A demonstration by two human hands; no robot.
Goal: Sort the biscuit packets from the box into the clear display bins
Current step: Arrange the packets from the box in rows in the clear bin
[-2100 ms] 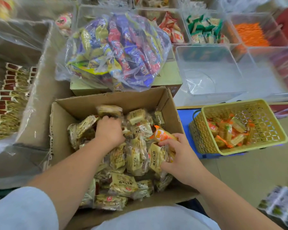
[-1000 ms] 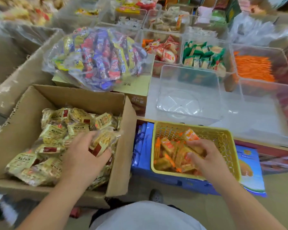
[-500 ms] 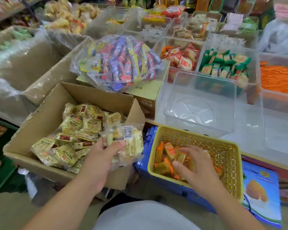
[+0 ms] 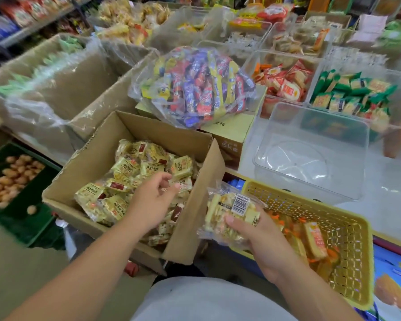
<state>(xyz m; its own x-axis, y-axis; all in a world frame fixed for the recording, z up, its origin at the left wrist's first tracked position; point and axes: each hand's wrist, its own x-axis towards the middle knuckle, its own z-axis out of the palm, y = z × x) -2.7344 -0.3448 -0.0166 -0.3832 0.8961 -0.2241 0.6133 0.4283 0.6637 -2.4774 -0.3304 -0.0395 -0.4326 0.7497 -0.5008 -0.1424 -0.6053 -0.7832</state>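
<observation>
Far left: a green crate [image 4: 14,181] of round brown snacks. Beside it, an open cardboard box [image 4: 90,163] heaped with yellow biscuit packets [image 4: 134,170]. Just above those packets, the left hand [image 4: 153,200], fingers loosely curled, holding nothing. Behind the box, on a smaller carton [image 4: 232,135], a clear bag [image 4: 195,89] of blue, red and yellow sweets. Right of the box's flap, the right hand [image 4: 262,239], gripping one barcoded packet [image 4: 227,214] over the near-left corner of a yellow basket [image 4: 350,246]. In the basket, orange packets [image 4: 314,239]. Beyond it, on the white counter [image 4: 389,205], a clear bin [image 4: 310,158].
</observation>
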